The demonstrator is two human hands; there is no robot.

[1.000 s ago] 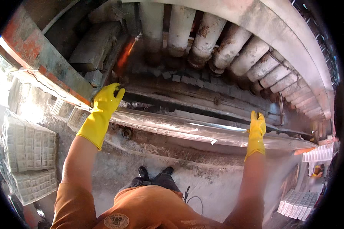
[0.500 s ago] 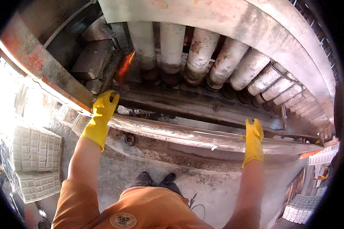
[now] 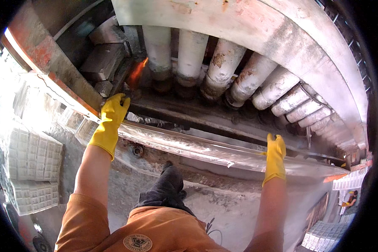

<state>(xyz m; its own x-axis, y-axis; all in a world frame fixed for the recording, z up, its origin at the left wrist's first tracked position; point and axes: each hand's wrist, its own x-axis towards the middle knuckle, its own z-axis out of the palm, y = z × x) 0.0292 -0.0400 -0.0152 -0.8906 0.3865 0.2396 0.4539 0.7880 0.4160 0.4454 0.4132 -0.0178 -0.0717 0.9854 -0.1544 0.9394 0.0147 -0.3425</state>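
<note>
Dark bar (image 3: 206, 125) slants across the middle of the frame, lying along the front of a large machine (image 3: 222, 14). Thick pipes (image 3: 192, 54) line the upper middle and upper right, and a pale ledge (image 3: 168, 140) runs just below the bar. Crates (image 3: 33, 151) stand stacked at far left. The left hand (image 3: 113, 113) has fingers curled at the bar's left end; the right hand (image 3: 275, 154) has fingers half bent beside it, right of centre. Whether either grips, I cannot tell. With both hands there, the handling looks unfinished; how much is left does not show.
</note>
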